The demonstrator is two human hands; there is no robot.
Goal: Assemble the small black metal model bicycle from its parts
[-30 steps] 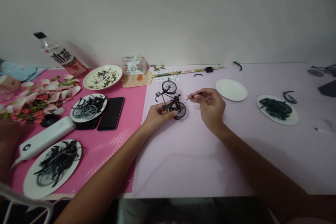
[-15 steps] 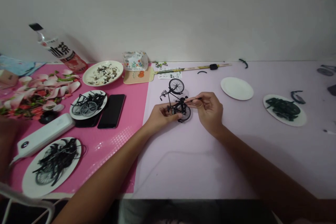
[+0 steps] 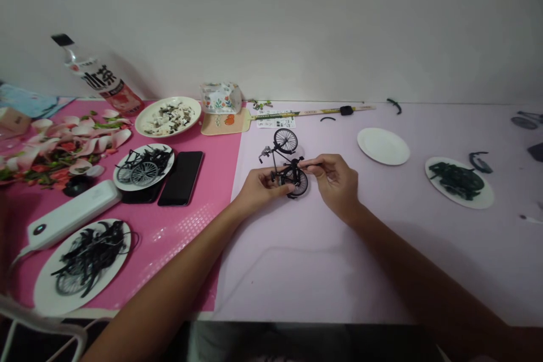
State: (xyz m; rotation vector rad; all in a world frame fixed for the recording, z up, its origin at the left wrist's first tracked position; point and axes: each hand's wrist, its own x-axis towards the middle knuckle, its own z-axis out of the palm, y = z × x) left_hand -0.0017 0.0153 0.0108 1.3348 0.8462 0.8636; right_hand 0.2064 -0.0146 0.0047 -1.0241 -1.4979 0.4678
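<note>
A black model bicycle [image 3: 285, 161] with spoked wheels and grey handlebars is held over the lilac part of the table. My left hand [image 3: 263, 186] is closed around its frame near the lower wheel, the thumb lying over the wheel's side. Close against the bicycle on the right, my right hand [image 3: 337, 181] pinches a thin dark piece [image 3: 314, 165] between thumb and fingers. That piece points left at the bicycle's frame; its exact kind is too small to make out, and I cannot tell whether its tip touches.
On the left lie plates of black bicycle parts [image 3: 146, 169] [image 3: 91, 263], a phone [image 3: 181, 178], a white handheld device [image 3: 74, 215], a drink bottle [image 3: 99, 79] and petals [image 3: 85, 138]. At right are a bare white plate [image 3: 383, 146] and a plate of dark parts [image 3: 459, 181].
My right hand has dipped and turned slightly, its fingers closing nearer round the thin dark piece. My left hand and the bicycle keep nearly the same place. The camera view has shifted a little.
</note>
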